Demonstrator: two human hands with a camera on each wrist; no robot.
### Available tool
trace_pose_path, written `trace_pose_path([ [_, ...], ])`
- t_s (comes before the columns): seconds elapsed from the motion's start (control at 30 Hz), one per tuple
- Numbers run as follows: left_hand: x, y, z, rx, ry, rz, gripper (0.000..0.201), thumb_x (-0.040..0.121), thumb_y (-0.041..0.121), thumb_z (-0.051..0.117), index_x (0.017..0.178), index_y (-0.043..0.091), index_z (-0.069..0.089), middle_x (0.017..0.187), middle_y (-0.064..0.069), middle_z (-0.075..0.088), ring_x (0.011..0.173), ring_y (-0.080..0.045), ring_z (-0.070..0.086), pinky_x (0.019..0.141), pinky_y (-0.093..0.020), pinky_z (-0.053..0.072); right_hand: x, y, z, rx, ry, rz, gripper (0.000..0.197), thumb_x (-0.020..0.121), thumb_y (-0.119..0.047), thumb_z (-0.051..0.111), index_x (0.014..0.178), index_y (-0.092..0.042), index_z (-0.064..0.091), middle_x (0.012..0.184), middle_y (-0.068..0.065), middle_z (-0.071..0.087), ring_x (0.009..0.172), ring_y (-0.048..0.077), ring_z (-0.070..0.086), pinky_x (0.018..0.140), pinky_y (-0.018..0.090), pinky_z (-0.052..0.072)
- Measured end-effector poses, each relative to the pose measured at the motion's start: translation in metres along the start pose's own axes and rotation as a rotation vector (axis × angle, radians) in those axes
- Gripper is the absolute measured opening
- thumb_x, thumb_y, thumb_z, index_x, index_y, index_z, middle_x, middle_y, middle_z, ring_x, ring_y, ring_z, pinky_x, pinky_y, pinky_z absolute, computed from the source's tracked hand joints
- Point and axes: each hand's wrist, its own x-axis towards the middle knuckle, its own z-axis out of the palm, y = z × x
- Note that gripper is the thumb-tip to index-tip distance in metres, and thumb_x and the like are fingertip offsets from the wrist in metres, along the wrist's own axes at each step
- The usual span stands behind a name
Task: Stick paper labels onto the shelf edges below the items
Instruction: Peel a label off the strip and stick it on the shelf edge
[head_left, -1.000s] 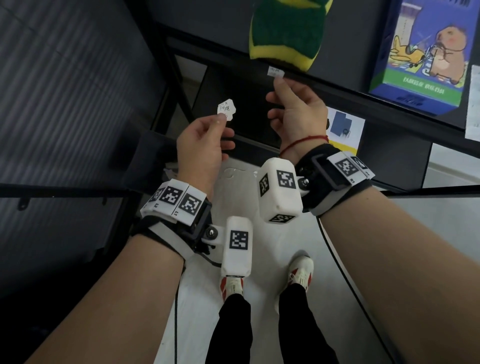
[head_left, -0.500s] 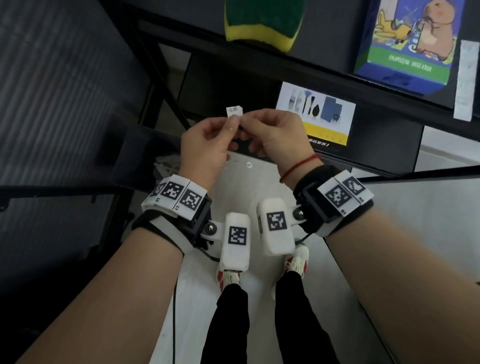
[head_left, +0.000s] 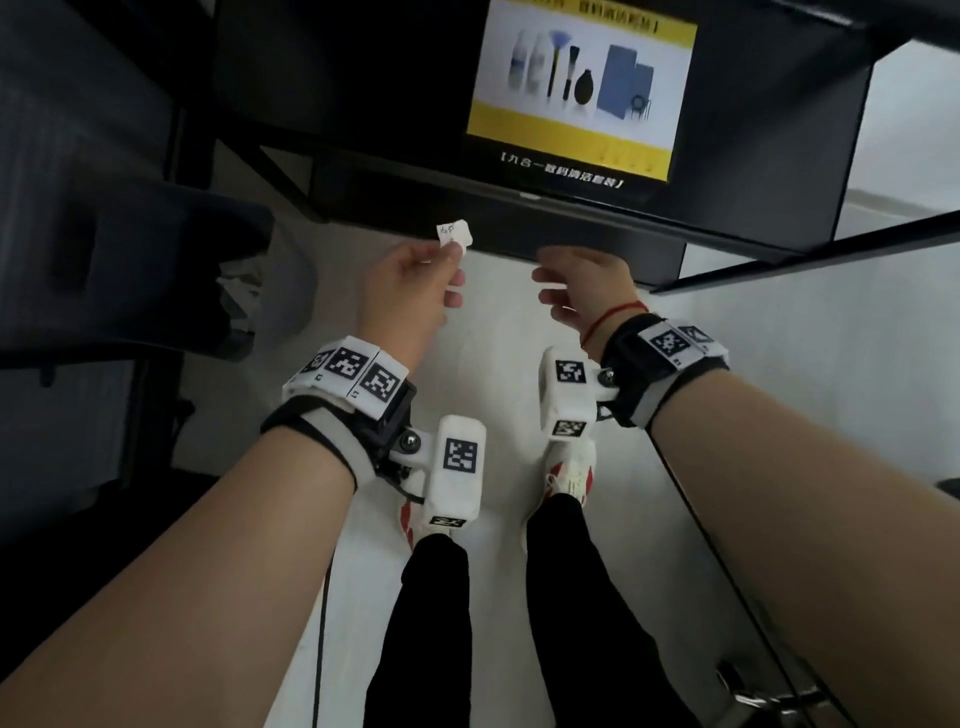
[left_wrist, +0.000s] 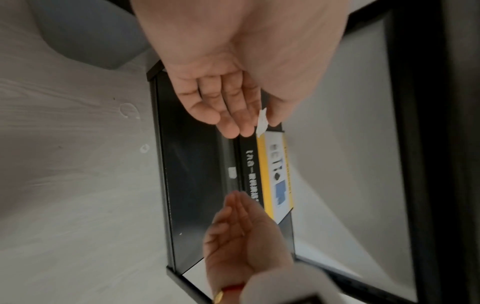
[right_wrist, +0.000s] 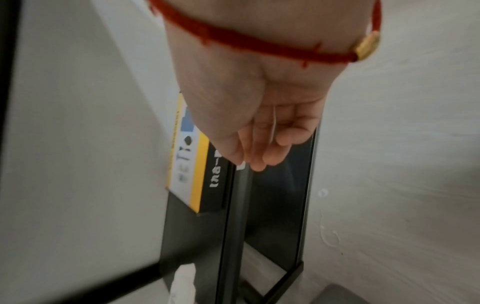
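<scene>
My left hand (head_left: 457, 255) pinches a small white paper label (head_left: 453, 236) with handwriting, holding it just in front of the black shelf edge (head_left: 587, 228). The left wrist view shows that label (left_wrist: 262, 123) edge-on between thumb and forefinger. To the right, my right hand (head_left: 545, 288) has curled fingers and holds a thin white paper slip (head_left: 551, 287), seen as a fine line (right_wrist: 273, 123) in the right wrist view. A black box with a yellow and white cleaning-kit picture (head_left: 576, 93) stands on the shelf above the edge. One small label (head_left: 530, 196) sticks on the edge below this box.
The black shelf frame has a slanted brace (head_left: 810, 244) at the right and a post (head_left: 291, 176) at the left. A dark grey chair (head_left: 130, 260) stands at the left. Below lie the pale floor (head_left: 498, 332) and my feet.
The view dropped from the upper shelf to the lower one. My hands met on the label, then parted: the left kept the label, the right drew away with a thin slip.
</scene>
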Motion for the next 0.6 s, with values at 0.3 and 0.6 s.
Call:
trace_pose_path([
  [0.3, 0.07, -0.046, 0.053, -0.079, -0.027, 0.013, 0.004, 0.098, 0.023, 0.061, 0.094, 0.022, 0.062, 0.079, 0.001, 0.07, 0.061, -0.009, 0.062, 0.05, -0.018, 0.042, 0.09, 0.02, 0.009, 0.146, 0.011, -0.051, 0.007, 0.095, -0.018, 0.063, 0.089, -0.018, 0.068, 0.078, 0.001, 0.07, 0.05, 0.01, 0.058, 0.048, 0.019, 0.044],
  [0.6, 0.14, -0.064, 0.083, -0.124, 0.02, 0.171, 0.008, 0.097, 0.023, 0.063, 0.091, 0.019, 0.067, 0.071, 0.007, 0.068, 0.059, -0.005, 0.062, 0.056, -0.02, 0.047, 0.147, 0.033, 0.036, 0.406, -0.009, -0.176, 0.004, 0.092, -0.015, 0.069, 0.089, -0.013, 0.071, 0.08, 0.001, 0.071, 0.052, 0.009, 0.055, 0.047, 0.02, 0.042],
])
